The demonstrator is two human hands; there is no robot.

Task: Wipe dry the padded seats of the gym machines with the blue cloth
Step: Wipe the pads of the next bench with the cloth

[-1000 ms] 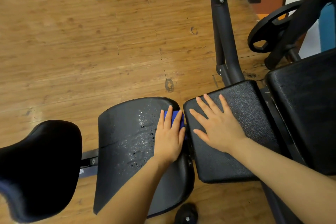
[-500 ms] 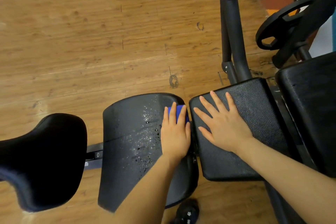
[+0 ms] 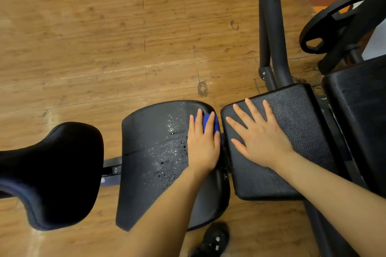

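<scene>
Blue cloth (image 3: 208, 123) lies on the middle padded seat (image 3: 154, 152), close to its far right corner, and only a small bit of it peeks out. The left hand (image 3: 203, 148) rests flat on top of the cloth and presses it down on the seat, with its fingers (image 3: 198, 119) straight and a little apart, so the blue shows between them. Many small water drops (image 3: 169, 152) sit on the seat just to the left of that hand. The right hand (image 3: 261, 137) lies flat on the next pad (image 3: 296, 123), which is just beside the wet seat on the right. Its fingers are straight and spread wide, and it holds nothing. Another dark seat (image 3: 50, 173) is off to the left, joined by a metal bar (image 3: 111, 168). A black metal post (image 3: 273, 33) stands on the wooden floor (image 3: 83, 48) behind the right pad. A round black weight plate (image 3: 325, 27) is near the right edge. A black shoe (image 3: 213, 240) shows at the bottom, on the floor.
</scene>
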